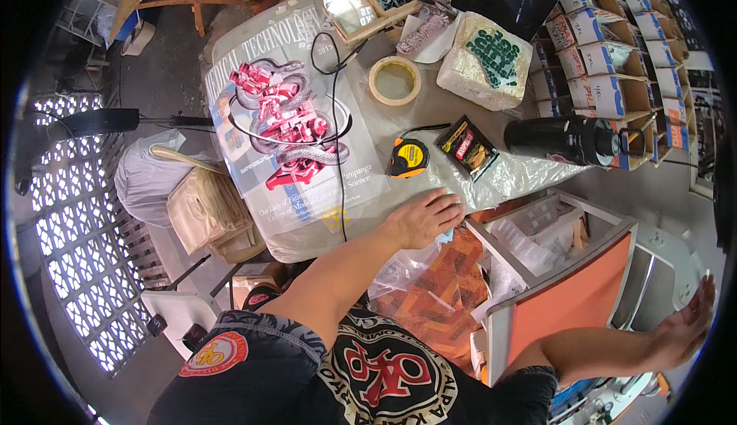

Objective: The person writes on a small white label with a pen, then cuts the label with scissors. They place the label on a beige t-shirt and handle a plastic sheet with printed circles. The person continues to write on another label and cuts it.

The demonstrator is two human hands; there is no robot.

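My left hand [424,218] rests palm down on the near right edge of the covered table [299,244], fingers stretched out and holding nothing. Just beyond it lie a yellow and black tape measure [409,157] and a small black packet [467,148]. To their left is a large printed transparent film [288,129] with a red and grey design, a black cable [335,118] running across it. My right hand [685,324] is reached out at the far right with its fingers extended. It is beside a pale grey machine [669,260]; whether they touch I cannot tell.
A black bottle [549,139] lies at the table's right. Behind are a masking tape roll [394,81], a wrapped block [485,60] and wooden frames [367,12]. Cardboard compartments [603,56] stand back right. An orange-sided rack [564,294] stands between my arms.
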